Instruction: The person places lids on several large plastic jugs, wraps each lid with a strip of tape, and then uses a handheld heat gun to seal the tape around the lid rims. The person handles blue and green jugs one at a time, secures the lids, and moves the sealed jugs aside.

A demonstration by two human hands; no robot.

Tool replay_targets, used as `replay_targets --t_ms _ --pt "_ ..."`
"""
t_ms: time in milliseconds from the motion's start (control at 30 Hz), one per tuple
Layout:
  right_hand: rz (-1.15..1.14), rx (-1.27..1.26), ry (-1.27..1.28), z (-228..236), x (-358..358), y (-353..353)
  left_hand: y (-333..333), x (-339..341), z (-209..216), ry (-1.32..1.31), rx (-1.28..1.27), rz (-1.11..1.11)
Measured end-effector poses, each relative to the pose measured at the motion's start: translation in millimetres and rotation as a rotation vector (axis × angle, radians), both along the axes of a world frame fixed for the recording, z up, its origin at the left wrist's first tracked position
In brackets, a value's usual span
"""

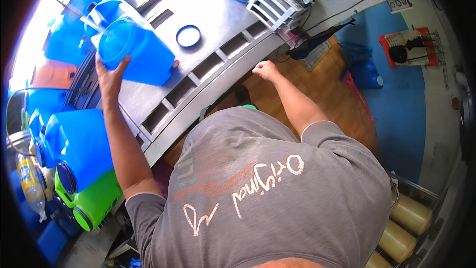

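Observation:
A blue plastic water jug stands tilted-looking on the metal counter, its wide round mouth uncapped. A clear tube or stream reaches into that mouth. My left hand grips the jug beside its mouth, thumb on one side and fingers on the other. On the counter to the right of the jug lies a round dark blue cap with a white inside. My right hand is in the air just off the counter's front edge, fingers curled closed. Whatever is inside them, if anything, is hidden.
Slots run along the metal counter's front. Several blue jugs and a green jug are stacked at left, beside a clear bottle. A grey slatted rack stands at the counter's far end. Another blue jug is near the right wall.

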State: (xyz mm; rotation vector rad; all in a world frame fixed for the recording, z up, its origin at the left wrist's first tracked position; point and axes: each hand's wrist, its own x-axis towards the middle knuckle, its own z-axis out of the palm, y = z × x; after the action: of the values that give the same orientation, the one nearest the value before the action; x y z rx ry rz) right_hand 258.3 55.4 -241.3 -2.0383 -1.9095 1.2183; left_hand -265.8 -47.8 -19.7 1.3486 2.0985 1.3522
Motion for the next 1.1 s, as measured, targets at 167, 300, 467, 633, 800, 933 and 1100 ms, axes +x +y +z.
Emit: replay_targets --t_ms 167,300,467,633,800,933,1100 --pt "-0.043 0.339 -0.145 10 81 72 2 -4 -1 0.037 -0.114 0.04" --pt "0.343 0.521 -0.343 29 117 127 2 4 -1 -0.058 -0.075 0.039" --pt "0.727 0.327 -0.799 46 144 177 -2 24 7 -0.146 -0.092 0.135" --pt "0.595 -0.013 -0.807 69 162 209 1 51 11 -0.042 0.002 0.27" --pt "0.248 0.495 -0.284 76 174 216 14 71 9 0.099 -0.092 0.446" --pt "0.151 0.612 -0.188 60 172 216 22 69 4 -0.015 0.018 0.398" --pt "0.379 0.578 -0.433 73 164 227 14 68 4 0.144 -0.09 0.542"
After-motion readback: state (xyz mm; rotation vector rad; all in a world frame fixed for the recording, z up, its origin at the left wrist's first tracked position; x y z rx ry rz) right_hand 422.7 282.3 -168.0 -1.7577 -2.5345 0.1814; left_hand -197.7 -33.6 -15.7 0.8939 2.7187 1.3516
